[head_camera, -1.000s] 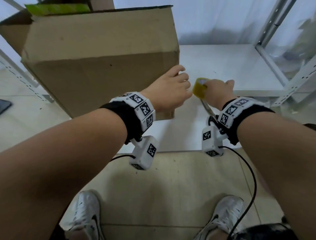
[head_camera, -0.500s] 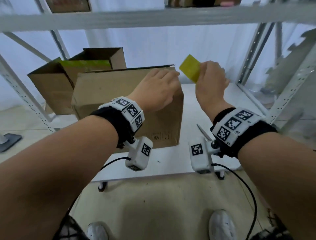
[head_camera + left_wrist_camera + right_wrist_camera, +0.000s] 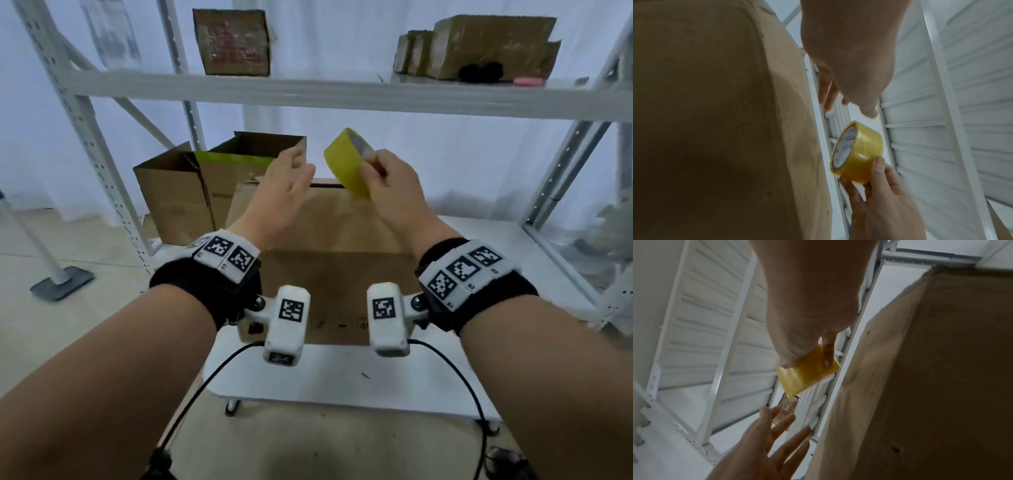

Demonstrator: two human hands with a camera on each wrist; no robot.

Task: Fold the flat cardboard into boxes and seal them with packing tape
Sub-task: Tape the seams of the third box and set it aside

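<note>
I am looking down over both forearms, each wearing a black wrist strap with white marker blocks. At the centre of the head view, a closed brown cardboard box [image 3: 329,240] is standing on a low white bench [image 3: 342,373], its top flaps down and its plain front face turned toward me. Behind it, at centre left, a second open box [image 3: 178,198] is sitting with its flaps raised; a green sheet [image 3: 233,158] is showing at its top, and I cannot tell what else is inside. On the upper shelf [image 3: 342,92], across the top of the frame, more cardboard boxes [image 3: 233,42] are standing, blurred, with small dark objects and a pink one beside those at upper right.

My right hand [image 3: 387,192] is holding a roll of packing tape [image 3: 347,164] above the closed box, thumb and fingers curled around its rim. The roll is glossy translucent yellow with a white printed core, seen clearly in the left wrist view [image 3: 857,151], where it is tilted on edge. In the right wrist view the tape [image 3: 807,371] is sitting between thumb and fingers.

My left hand [image 3: 284,192] is hovering just beside the roll, apart from it, fingers straight and spread, holding nothing; the right wrist view shows its splayed fingers [image 3: 777,431] at the lower middle of the frame.
</note>
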